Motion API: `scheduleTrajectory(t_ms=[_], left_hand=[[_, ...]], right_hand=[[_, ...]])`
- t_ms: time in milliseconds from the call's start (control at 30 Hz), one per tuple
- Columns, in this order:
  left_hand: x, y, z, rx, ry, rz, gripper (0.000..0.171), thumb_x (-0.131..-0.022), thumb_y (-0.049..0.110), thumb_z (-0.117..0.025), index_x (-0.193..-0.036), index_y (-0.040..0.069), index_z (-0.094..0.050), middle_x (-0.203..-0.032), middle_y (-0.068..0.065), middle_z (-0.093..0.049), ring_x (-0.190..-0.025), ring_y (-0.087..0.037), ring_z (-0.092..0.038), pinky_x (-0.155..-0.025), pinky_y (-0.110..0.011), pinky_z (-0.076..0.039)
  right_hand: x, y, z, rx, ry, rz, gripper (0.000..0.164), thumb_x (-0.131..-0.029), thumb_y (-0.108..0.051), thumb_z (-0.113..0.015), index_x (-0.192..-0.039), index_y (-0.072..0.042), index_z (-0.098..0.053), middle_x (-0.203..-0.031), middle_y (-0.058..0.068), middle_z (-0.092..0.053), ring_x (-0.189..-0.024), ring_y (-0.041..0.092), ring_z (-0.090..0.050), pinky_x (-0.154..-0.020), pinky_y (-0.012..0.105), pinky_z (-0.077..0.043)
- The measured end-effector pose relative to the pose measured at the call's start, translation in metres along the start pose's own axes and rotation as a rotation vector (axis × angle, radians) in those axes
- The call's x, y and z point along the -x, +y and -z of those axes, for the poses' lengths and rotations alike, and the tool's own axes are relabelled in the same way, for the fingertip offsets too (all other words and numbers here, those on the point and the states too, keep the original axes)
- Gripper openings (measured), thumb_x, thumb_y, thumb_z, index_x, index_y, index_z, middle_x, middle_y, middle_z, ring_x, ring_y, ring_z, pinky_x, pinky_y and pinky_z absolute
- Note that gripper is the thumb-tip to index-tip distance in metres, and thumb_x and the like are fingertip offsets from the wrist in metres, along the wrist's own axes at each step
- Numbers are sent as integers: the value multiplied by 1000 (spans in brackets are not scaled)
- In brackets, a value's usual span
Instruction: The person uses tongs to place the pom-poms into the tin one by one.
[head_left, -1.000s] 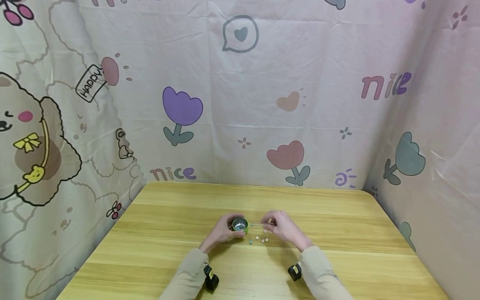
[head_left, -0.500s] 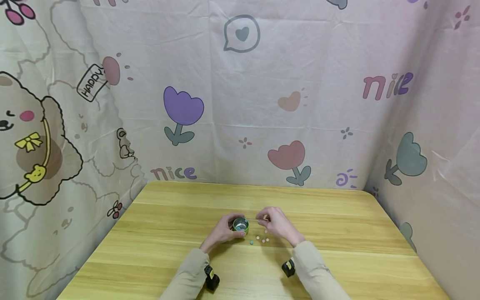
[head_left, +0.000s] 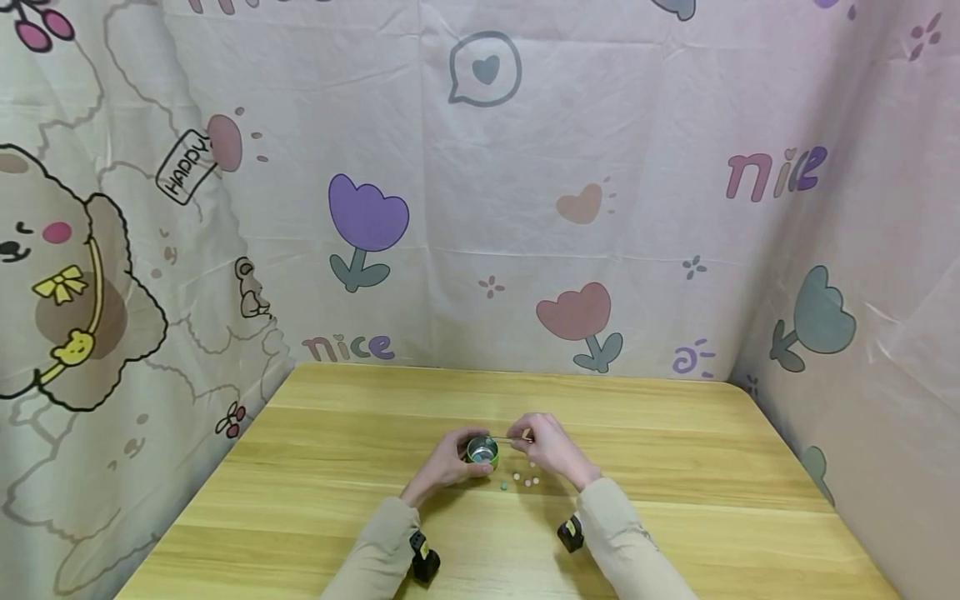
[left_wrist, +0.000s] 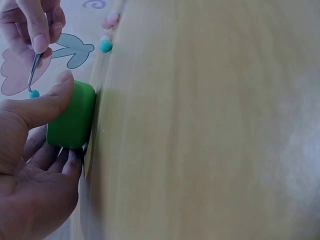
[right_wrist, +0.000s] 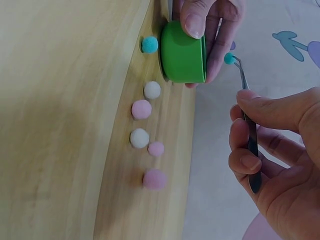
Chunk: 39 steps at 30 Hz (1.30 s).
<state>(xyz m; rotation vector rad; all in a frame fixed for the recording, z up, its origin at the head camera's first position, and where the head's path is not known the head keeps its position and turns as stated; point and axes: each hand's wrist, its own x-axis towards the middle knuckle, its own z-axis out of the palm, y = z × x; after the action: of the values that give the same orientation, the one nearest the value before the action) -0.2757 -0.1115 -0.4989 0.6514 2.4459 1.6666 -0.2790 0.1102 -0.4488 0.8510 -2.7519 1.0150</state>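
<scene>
My left hand [head_left: 452, 460] grips a small green bowl [right_wrist: 182, 56] with a silvery inside, thumb on the near side and fingers round the far side. The bowl stands on the table, with something bluish inside it in the head view. My right hand [head_left: 553, 448] pinches bent-tip metal tweezers [right_wrist: 251, 140] between thumb and fingers. At their tips is a small teal pom-pom [right_wrist: 229, 58], held above the bowl's rim. Beside the bowl another teal pom-pom [right_wrist: 149, 45] lies on the wood, in a loose row with white [right_wrist: 152, 90] and pink pom-poms [right_wrist: 155, 179].
The light wooden table [head_left: 360, 400] stretches round both hands. A printed cloth [head_left: 480, 167] hangs behind the table and along both sides. A black wrist camera [head_left: 424, 560] sits by the left sleeve, and another camera [head_left: 571, 534] by the right one.
My right hand has moved left and slightly away from me, bringing the tweezers and teal pom-pom from beside the bowl to over its rim. My left hand keeps its grip on the bowl.
</scene>
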Motion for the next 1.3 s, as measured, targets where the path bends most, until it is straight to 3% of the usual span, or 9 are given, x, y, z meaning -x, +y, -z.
scheduleTrajectory(t_ms=[1300], left_hand=[[0, -2, 0, 0, 1, 5, 61, -83, 4, -80, -136, -10, -53, -132, -29, -60, -126, -45, -58, -111, -58, -45]], right_hand=[[8, 9, 5, 17, 5, -34, 12, -89, -1, -70, -98, -3, -77, -95, 7, -74, -79, 13, -66, -70, 22, -56]])
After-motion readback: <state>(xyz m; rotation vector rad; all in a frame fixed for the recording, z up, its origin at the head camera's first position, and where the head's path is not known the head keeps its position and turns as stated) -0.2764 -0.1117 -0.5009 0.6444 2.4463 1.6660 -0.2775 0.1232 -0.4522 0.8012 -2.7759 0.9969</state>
